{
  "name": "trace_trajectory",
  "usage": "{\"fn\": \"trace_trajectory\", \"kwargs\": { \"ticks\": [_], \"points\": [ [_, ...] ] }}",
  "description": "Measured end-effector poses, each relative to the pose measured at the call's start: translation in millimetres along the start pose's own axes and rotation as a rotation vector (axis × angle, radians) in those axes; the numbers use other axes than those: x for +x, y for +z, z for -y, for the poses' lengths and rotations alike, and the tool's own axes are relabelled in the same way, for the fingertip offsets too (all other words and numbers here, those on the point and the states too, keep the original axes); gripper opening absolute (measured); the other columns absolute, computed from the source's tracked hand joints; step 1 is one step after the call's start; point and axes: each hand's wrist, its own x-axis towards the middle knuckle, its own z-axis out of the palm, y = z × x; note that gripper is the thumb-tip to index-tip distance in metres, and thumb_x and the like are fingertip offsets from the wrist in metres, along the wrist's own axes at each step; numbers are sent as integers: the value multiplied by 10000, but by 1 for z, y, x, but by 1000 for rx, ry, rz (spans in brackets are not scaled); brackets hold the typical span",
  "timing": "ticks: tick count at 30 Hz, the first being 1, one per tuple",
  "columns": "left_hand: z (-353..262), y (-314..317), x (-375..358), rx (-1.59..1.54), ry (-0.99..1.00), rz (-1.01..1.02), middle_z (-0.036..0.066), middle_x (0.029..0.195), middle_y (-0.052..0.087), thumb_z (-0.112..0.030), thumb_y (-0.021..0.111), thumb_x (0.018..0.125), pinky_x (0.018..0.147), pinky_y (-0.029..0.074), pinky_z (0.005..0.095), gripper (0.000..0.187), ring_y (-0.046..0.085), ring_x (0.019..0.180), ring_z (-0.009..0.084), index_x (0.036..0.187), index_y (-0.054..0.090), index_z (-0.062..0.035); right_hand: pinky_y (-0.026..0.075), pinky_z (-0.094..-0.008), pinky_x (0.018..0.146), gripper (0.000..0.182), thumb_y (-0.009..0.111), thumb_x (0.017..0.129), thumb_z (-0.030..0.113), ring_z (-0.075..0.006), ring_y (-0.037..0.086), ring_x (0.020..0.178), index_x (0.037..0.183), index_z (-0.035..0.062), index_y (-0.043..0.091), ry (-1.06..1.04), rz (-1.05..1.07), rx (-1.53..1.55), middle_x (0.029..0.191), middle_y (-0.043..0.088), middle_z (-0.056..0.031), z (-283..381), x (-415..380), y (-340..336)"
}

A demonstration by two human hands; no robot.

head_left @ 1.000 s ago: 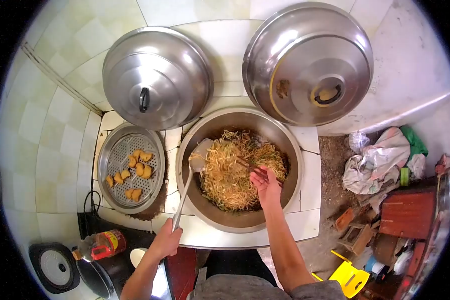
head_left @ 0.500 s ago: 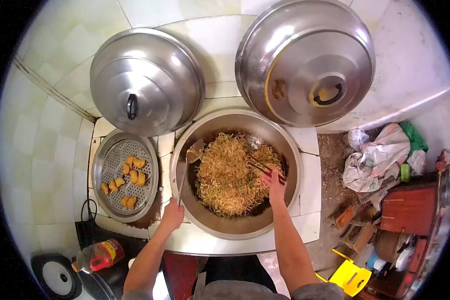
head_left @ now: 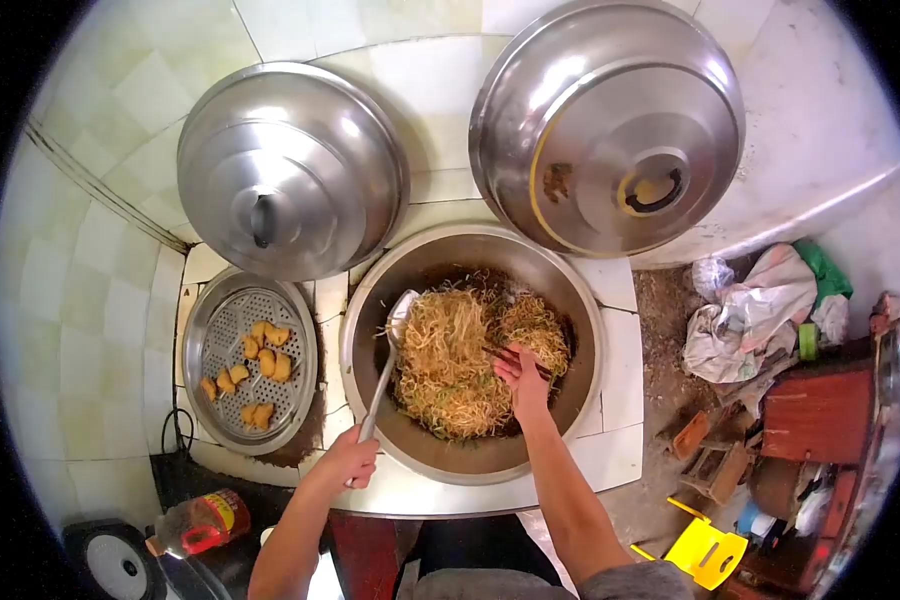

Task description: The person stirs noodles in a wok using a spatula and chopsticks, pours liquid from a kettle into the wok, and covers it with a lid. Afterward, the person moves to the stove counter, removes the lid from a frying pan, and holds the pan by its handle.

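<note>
My left hand (head_left: 350,461) is closed around the handle of a metal spatula (head_left: 381,385). The spatula's head touches the left side of a heap of noodles (head_left: 445,400) mixed with green bits. Dark chopsticks (head_left: 538,368) are gripped in my right hand (head_left: 523,383), over the right part of the heap; their tips are hidden among the noodles. Some strands look raised between spatula and chopsticks. The noodles lie in a large, wide metal wok (head_left: 580,420) set into a white-tiled stove top (head_left: 620,380).
Left of the wok sits a perforated steamer tray (head_left: 232,335) with several golden fried pieces (head_left: 260,413). Two large metal lids (head_left: 300,170) (head_left: 610,130) lean against the wall behind. An oil bottle (head_left: 200,524) stands at lower left; a yellow stool (head_left: 705,553) is at lower right.
The spatula head has moved slightly right into the noodles, and my left hand has come lower. My right hand has shifted left and down with the chopsticks, lifting some noodles.
</note>
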Motion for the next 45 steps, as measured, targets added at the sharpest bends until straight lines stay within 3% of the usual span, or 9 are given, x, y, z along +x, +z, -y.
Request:
{"fn": "trace_trajectory", "kwargs": {
  "ticks": [9,18,21,30,34,37,40,42,45],
  "points": [
    [-7,9,-70,472,257,-347,117,642,492,-134,471,867,404,403,345,169,472,448,186,949,388,-12,520,-388,797,306,471,950,264,-250,631,833,1067,-10,543,-104,39,122,984,588,-150,33,-59,22],
    [-2,14,-39,984,593,-527,305,799,573,-145,505,875,638,444,511,233,558,761,483,978,369,14,525,-337,812,387,528,932,297,-229,640,889,1115,-43,551,-177,161,82,1062,600,-165,48,-50,36],
    [-18,20,-31,1094,492,-540,293,762,581,-148,505,884,637,443,534,247,570,733,475,997,373,28,525,-323,809,364,550,924,266,-217,641,892,1117,-41,571,-188,194,-234,1095,597,-167,26,-44,29],
    [-137,56,50,1711,626,-436,227,830,634,-128,505,867,676,509,452,189,633,761,373,967,496,33,499,-258,731,325,545,928,250,-152,651,809,1073,-31,624,-222,-14,-191,933,652,-87,28,-88,-19],
    [-182,95,104,1927,663,-434,205,846,646,-96,545,813,663,528,413,206,654,795,333,965,525,41,535,-291,692,364,506,945,262,-202,651,767,1084,-70,560,-275,-33,-199,914,616,-128,17,-103,-28],
    [-155,135,143,2033,476,-341,201,836,649,-95,548,812,644,534,384,240,661,792,309,1007,541,44,538,-297,692,351,505,945,258,-200,650,757,1080,-61,563,-238,-85,-146,916,614,-126,13,-112,-34],
    [-149,144,95,2077,528,-146,178,842,657,-91,555,807,621,534,365,256,667,785,286,1030,565,34,536,-294,700,350,499,948,264,-191,646,761,1080,-53,563,-247,-92,-116,908,609,-119,15,-126,-37],
    [-135,123,85,1756,278,-265,148,818,658,-78,557,801,597,527,366,188,666,770,281,966,590,6,532,-289,703,346,490,952,264,-190,644,767,1084,-48,563,-278,-72,-98,911,608,-119,26,-132,-35],
    [-98,83,63,2142,556,-185,135,767,643,-58,545,807,578,514,387,154,663,762,286,945,547,10,530,-286,695,351,494,950,267,-190,644,763,1084,-50,563,-248,-58,-113,917,609,-115,25,-136,-38]
  ]
}}
